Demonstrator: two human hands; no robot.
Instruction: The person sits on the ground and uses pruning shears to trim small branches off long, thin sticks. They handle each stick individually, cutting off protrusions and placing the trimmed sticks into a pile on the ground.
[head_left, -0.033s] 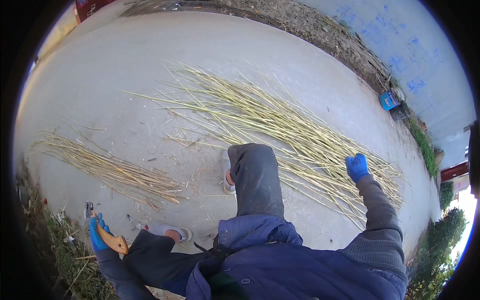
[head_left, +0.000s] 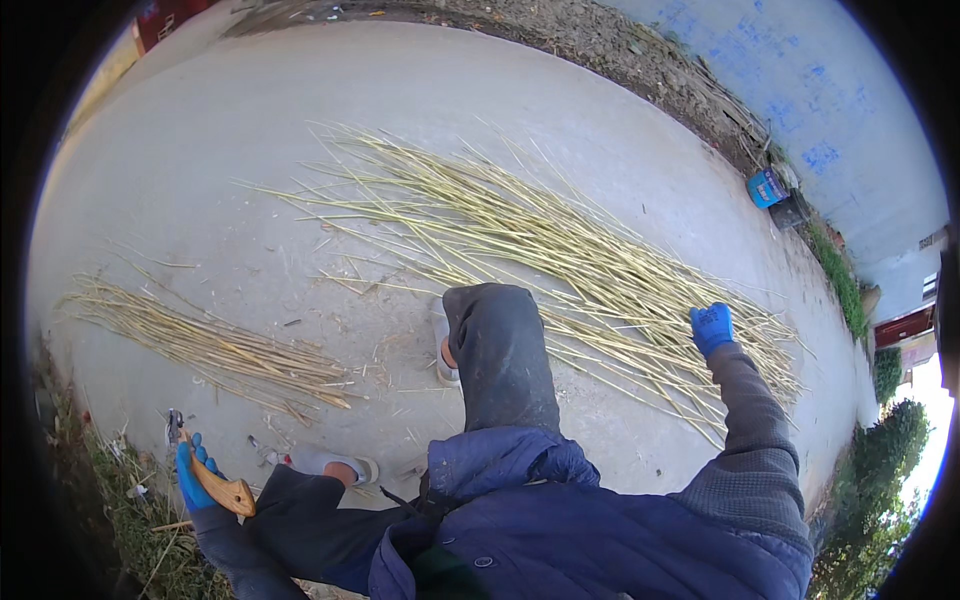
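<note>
A long heap of thin yellow-green stalks (head_left: 590, 255) lies spread over the pavement before me, running from far left to near right. My right hand (head_left: 712, 328), in a blue glove, is closed at the heap's near right end. Whatever its fingers grip is hidden beneath the hand. Low on the left, my left hand (head_left: 196, 478), also gloved in blue, is wrapped around a tool with a curved wooden handle (head_left: 232, 494) and a small metal head (head_left: 175, 424). Just beyond that hand lies a smaller bundle of browner stalks (head_left: 230, 350).
My bent knee (head_left: 503, 350) rises between the two piles. Grass and weeds (head_left: 150, 510) border the lower left. Along the wall at the right stand a blue bucket (head_left: 766, 188) and a dark bucket (head_left: 789, 211). Bits of stalk litter the grey pavement (head_left: 400, 80).
The whole view has shifted slightly, so the piles and buckets sit a little farther left. Both hands keep nearly the same poses, and the left still holds the wooden-handled tool.
</note>
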